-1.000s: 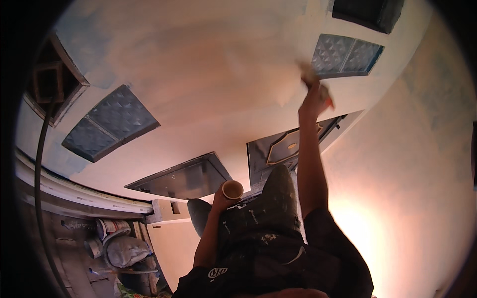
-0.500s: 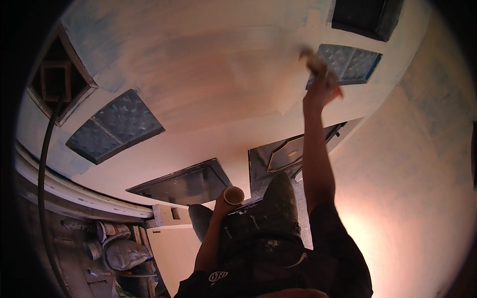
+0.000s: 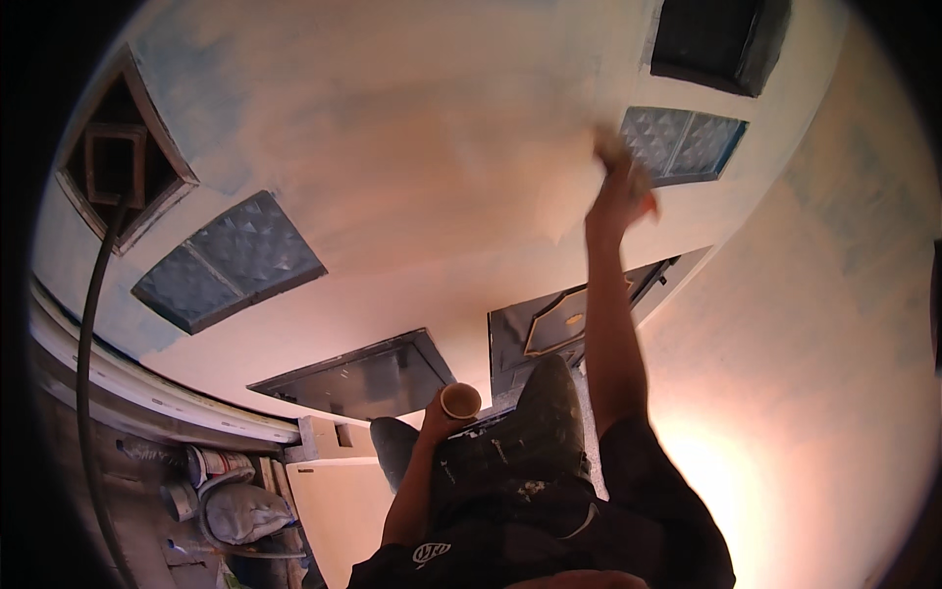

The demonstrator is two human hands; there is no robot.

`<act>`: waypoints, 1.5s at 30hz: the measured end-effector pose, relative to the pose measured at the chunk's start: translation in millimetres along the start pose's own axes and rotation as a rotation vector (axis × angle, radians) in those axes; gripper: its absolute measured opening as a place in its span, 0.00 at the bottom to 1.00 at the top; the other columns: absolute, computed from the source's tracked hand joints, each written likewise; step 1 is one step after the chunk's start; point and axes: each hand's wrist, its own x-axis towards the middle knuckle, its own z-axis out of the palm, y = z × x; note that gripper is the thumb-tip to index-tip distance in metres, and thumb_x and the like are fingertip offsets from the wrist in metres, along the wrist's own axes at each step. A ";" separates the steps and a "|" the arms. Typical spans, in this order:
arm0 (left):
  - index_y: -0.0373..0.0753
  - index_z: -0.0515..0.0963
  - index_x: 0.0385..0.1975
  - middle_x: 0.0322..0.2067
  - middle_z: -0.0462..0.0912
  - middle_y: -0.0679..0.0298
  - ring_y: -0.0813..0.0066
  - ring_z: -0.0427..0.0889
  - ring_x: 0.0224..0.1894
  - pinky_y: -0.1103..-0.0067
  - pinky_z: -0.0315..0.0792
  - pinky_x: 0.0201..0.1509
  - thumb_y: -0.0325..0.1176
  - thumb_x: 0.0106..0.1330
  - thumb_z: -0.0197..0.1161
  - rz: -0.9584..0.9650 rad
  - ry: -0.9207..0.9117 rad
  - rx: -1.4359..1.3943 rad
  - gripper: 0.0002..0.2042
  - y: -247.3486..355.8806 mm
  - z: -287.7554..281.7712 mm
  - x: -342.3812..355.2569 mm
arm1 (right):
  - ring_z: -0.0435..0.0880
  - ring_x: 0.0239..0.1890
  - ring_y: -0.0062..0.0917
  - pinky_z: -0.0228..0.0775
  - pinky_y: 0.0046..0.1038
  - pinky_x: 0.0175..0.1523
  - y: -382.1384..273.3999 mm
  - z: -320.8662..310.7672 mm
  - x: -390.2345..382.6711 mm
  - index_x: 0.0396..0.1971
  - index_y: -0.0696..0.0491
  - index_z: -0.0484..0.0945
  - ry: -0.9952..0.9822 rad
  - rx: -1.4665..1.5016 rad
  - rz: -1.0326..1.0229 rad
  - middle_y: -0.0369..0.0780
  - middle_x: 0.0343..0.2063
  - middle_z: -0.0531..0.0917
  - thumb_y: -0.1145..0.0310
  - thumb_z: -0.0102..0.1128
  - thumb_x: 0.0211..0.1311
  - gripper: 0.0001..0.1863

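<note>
My right hand [image 3: 618, 199] is raised at the right against the peach wall [image 3: 412, 167], closed on a blurred paintbrush [image 3: 613, 147] with something orange by my fingers. The brush is left of a blue-grey patterned glass panel [image 3: 687, 142]; whether it touches the wall I cannot tell. Low in the middle, my left hand [image 3: 437, 422] holds a small round cup [image 3: 459, 401] with a light rim near my paint-spotted dark trousers [image 3: 530, 422]. The wall has uneven bluish patches.
Another glass panel [image 3: 231, 255] and a square opening with a hose [image 3: 90, 334] are at left. Below are dark metal doors [image 3: 353, 373], a pale board [image 3: 339, 520] and bags and containers [image 3: 245, 510]. A dark opening [image 3: 716, 44] is upper right; a glowing wall [image 3: 765, 412] is at right.
My right hand with the brush moved up and slightly right, then back down and left. My left hand still holds the cup. The view of the wall has shifted slightly downward in the picture.
</note>
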 end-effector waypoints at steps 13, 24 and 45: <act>0.39 0.71 0.55 0.48 0.81 0.57 0.62 0.81 0.53 0.67 0.75 0.58 0.40 0.38 0.85 -0.039 0.036 0.006 0.41 -6.6 -2.9 -8.9 | 0.87 0.31 0.26 0.82 0.25 0.40 -11.1 -4.9 -30.6 0.35 0.66 0.78 -0.003 -0.283 0.017 0.45 0.32 0.86 0.68 0.60 0.67 0.13; 0.39 0.71 0.54 0.48 0.82 0.55 0.61 0.81 0.53 0.67 0.76 0.55 0.40 0.38 0.84 0.013 0.079 -0.042 0.40 -8.0 -4.0 -6.8 | 0.82 0.27 0.24 0.75 0.25 0.34 -109.4 134.6 112.8 0.30 0.68 0.75 -0.034 0.084 -0.306 0.43 0.28 0.83 0.73 0.59 0.62 0.11; 0.38 0.71 0.55 0.48 0.82 0.55 0.61 0.81 0.53 0.66 0.76 0.56 0.40 0.38 0.84 -0.017 0.053 -0.033 0.41 -13.6 -2.8 -11.9 | 0.82 0.30 0.25 0.75 0.29 0.37 -79.1 128.9 102.0 0.32 0.64 0.77 0.000 0.205 -0.155 0.43 0.31 0.84 0.68 0.60 0.64 0.12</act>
